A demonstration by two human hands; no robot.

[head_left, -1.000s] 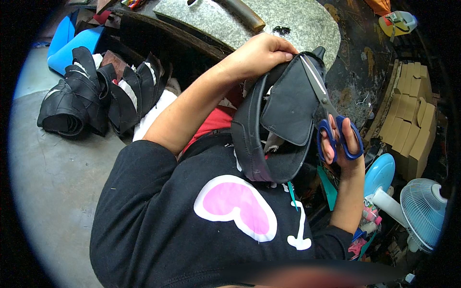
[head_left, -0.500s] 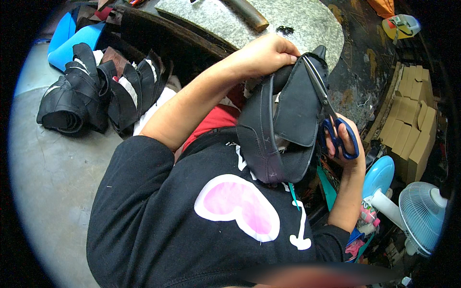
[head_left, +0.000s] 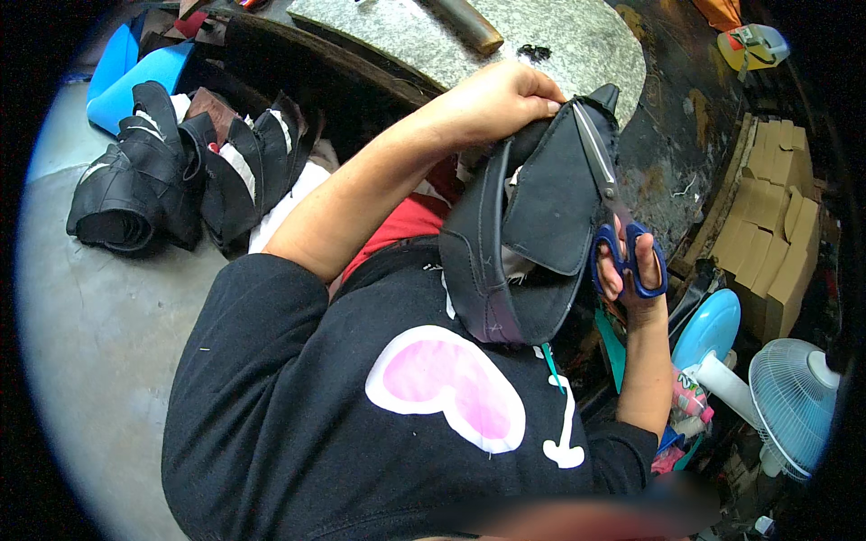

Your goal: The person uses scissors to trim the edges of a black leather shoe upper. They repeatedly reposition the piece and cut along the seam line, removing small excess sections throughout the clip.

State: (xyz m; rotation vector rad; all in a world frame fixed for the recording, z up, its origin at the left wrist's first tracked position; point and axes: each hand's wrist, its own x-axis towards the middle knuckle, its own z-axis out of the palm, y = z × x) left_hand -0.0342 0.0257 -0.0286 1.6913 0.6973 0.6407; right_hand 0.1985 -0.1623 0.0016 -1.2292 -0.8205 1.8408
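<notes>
A black leather shoe upper [head_left: 552,221], with stitched seams and an open middle, is held up in front of my chest. My left hand [head_left: 512,97] pinches its far edge between thumb and fingers. In my right hand [head_left: 645,302] is a pair of scissors [head_left: 610,193] with dark blue handles, my fingers through the loops. The scissors' blades lie close together along the upper's right side, their tips at the far edge near my left fingertips. Whether material is between the blades, I cannot tell.
At the left lie rolled and stacked black leather pieces [head_left: 135,203] beside blue sheets [head_left: 149,81]. A rounded stone slab [head_left: 577,36] ahead bears a wooden handle [head_left: 465,22] and black scraps. Cardboard boxes [head_left: 767,225], a fan [head_left: 794,397] and a yellow container [head_left: 758,47] stand at the right.
The scissors have turned slightly, their handles swinging left, and the blades look closer together. The shoe upper has shifted a little; my left hand keeps its pinch.
</notes>
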